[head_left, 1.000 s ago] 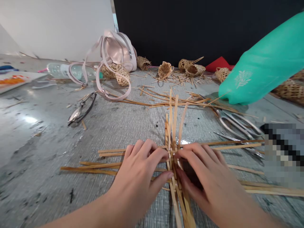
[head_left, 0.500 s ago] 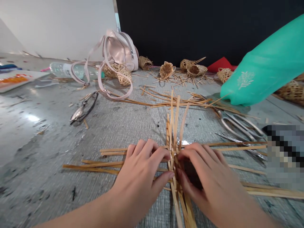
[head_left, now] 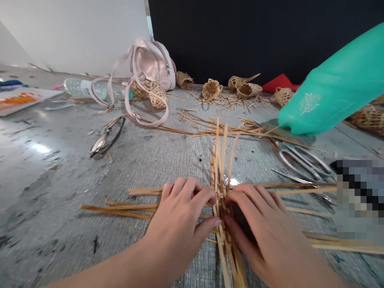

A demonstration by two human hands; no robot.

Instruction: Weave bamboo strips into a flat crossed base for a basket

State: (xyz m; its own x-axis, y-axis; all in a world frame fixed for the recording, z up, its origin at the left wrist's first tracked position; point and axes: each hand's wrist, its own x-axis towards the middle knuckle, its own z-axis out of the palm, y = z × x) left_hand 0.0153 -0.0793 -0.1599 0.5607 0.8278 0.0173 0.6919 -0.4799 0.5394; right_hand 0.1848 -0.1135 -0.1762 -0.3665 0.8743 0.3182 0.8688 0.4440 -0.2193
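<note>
Thin bamboo strips (head_left: 221,236) cross over and under each other on the table, forming a small weave with long loose ends on every side. My left hand (head_left: 180,218) presses against the left of the crossing, its thumb and forefinger closed on the strips. From the other side, my right hand (head_left: 264,230) pinches the weave with curled fingers. Lengthwise ends (head_left: 224,154) stand up slightly beyond my fingers. Crosswise ends (head_left: 129,208) run out under both hands. The fingertips and palms hide part of the weave.
Scissors (head_left: 300,160) and a pointed metal tool (head_left: 294,177) lie right, near a green bottle (head_left: 318,96). Eyeglasses (head_left: 106,138) lie left. Behind are loose strips (head_left: 207,131), a pink bag (head_left: 153,66), a clear bottle (head_left: 79,87) and small woven baskets (head_left: 211,89).
Both hands keep their grip on the strips and have barely moved. The whole view has shifted slightly downward.
</note>
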